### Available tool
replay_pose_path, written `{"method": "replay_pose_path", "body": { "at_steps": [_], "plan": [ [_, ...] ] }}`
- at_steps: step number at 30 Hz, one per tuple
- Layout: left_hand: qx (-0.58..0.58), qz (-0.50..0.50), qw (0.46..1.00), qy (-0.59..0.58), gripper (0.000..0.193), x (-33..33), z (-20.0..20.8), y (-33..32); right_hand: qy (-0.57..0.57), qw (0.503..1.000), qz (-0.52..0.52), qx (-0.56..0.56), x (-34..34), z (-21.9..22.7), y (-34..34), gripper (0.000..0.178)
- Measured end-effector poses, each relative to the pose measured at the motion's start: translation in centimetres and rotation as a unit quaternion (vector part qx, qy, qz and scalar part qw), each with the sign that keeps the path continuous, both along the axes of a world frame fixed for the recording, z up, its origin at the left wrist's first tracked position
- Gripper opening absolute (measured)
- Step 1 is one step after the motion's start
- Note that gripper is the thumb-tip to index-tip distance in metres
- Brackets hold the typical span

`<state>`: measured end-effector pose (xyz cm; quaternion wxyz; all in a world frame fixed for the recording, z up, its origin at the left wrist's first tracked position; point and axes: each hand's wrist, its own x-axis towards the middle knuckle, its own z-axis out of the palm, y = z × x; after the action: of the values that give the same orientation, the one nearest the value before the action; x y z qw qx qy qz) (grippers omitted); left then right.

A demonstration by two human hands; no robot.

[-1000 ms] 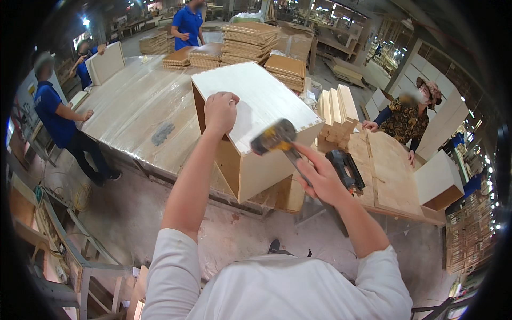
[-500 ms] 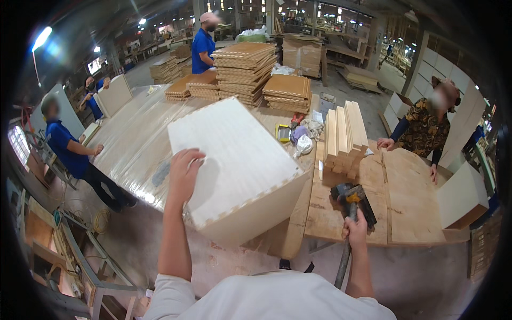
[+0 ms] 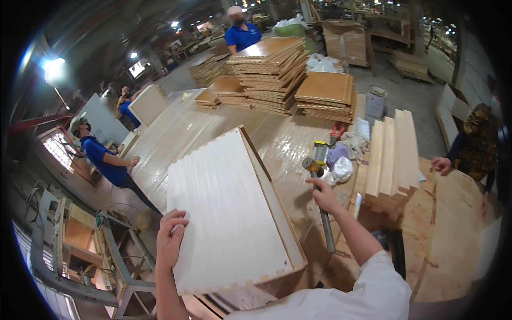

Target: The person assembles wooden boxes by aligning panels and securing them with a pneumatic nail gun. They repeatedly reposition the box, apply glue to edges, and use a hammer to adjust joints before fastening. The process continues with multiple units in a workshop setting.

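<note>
A pale wooden drawer box [image 3: 224, 213] with finger-jointed edges stands tilted in front of me at the table's near side, its broad white face up. My left hand [image 3: 172, 232] grips its left edge, fingers curled onto the face. To the right of the box, my right hand [image 3: 323, 196] is wrapped round the handle of a hammer [image 3: 326, 229], index finger stretched along it. The hammer's head points away from me, raised near the box's right side and apart from it. The underside of the box is hidden.
Stacked brown panels [image 3: 272, 69] stand across the film-covered table [image 3: 197, 122]. Pale boards [image 3: 392, 154] lie piled at right, near red-handled pliers [image 3: 337, 132], rags and a plastic bag [image 3: 342, 169]. A black object [image 3: 396, 250] sits beside my right arm. Co-workers stand left, behind and right.
My right hand has lifted the hammer from beside the black object and brought it left and forward. The box has turned, and my left hand has slid from its top to its left edge.
</note>
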<state>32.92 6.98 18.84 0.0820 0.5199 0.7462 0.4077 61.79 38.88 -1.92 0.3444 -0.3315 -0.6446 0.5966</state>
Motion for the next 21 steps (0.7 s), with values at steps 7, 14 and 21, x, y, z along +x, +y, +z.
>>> {"method": "replay_pose_path", "body": {
  "at_steps": [7, 14, 21],
  "plan": [
    [-0.016, -0.002, 1.0, 0.012, 0.015, 0.2, 1.2, 1.5, -0.077, 0.962, -0.19, 0.178, -12.3, -1.2, 18.5, 0.038],
    [0.009, 0.021, 1.0, -0.01, 0.022, -0.5, 0.1, 0.8, -0.069, 0.944, -0.213, 0.241, -16.6, -5.0, 15.5, 0.041],
    [0.23, 0.148, 0.928, -0.251, 0.038, -1.8, -6.8, -3.6, 0.091, 0.982, -0.029, -0.166, -7.1, -8.0, -2.1, 0.028]
  ]
}}
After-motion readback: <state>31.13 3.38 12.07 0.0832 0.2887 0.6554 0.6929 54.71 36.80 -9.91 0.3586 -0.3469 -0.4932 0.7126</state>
